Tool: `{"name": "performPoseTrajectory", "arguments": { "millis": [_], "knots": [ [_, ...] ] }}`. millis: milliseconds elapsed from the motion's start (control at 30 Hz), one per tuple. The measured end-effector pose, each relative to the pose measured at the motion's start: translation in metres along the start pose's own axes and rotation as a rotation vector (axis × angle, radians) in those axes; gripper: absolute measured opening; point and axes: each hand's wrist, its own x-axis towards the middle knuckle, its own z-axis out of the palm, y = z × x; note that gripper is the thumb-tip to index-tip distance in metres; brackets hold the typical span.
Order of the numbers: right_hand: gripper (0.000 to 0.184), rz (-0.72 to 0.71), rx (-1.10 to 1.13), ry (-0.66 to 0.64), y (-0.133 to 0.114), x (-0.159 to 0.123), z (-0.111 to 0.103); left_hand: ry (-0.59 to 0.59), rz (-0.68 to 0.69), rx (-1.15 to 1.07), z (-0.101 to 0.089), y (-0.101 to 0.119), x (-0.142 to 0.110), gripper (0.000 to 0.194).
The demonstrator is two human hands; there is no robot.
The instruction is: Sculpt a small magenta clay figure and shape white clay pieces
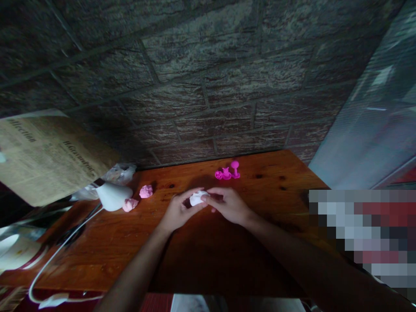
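Note:
Between both hands, over the middle of the wooden table (pixel 260 190), is a small white lump (pixel 196 198) that looks like soft modelling clay. My left hand (pixel 175 211) grips its left side with thumb and fingers. On the other side my right hand (pixel 231 207) pinches it with thumb and fingertips. Beyond the hands, several small magenta plastic pieces (pixel 226 173) stand in a row, one with a round top. Two crumpled pink lumps, a farther one (pixel 146 191) and a nearer one (pixel 130 205), lie to the left.
A white lamp base (pixel 113 197) stands at the left under a printed shade (pixel 48 156). Its white cable (pixel 61 246) runs toward the front edge. Clear plastic wrap (pixel 121 173) lies behind it. A white container (pixel 19 253) sits far left. A stone-patterned wall (pixel 195 86) rises behind the table.

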Motion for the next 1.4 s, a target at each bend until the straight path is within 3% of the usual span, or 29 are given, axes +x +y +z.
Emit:
{"name": "performPoseTrajectory", "arguments": {
  "millis": [167, 333, 533, 867, 1100, 1300, 1400],
  "knots": [
    [0.034, -0.004, 0.012, -0.007, 0.000, 0.000, 0.001, 0.010, 0.031, -0.007, 0.000, 0.002, 0.001, 0.065],
    [0.036, 0.025, 0.094, 0.022, 0.002, 0.001, 0.003, 0.019, -0.051, -0.078, -0.001, -0.001, 0.003, 0.052],
    [0.033, 0.048, 0.145, 0.018, -0.001, 0.002, 0.002, 0.039, -0.049, -0.118, -0.002, 0.003, 0.004, 0.038],
    [0.035, 0.030, 0.116, -0.046, -0.006, 0.000, 0.000, -0.033, -0.028, -0.161, -0.004, 0.003, 0.002, 0.039],
    [0.034, -0.085, 0.161, -0.030, 0.005, 0.001, 0.005, 0.006, 0.004, -0.191, -0.001, 0.003, 0.003, 0.054],
    [0.027, -0.277, -0.044, 0.005, -0.001, -0.004, 0.007, 0.004, 0.003, 0.020, 0.003, 0.000, 0.004, 0.057],
    [0.034, -0.327, -0.151, -0.012, -0.002, -0.006, 0.006, -0.008, 0.014, 0.079, 0.002, 0.000, 0.004, 0.059]
  ]
}}
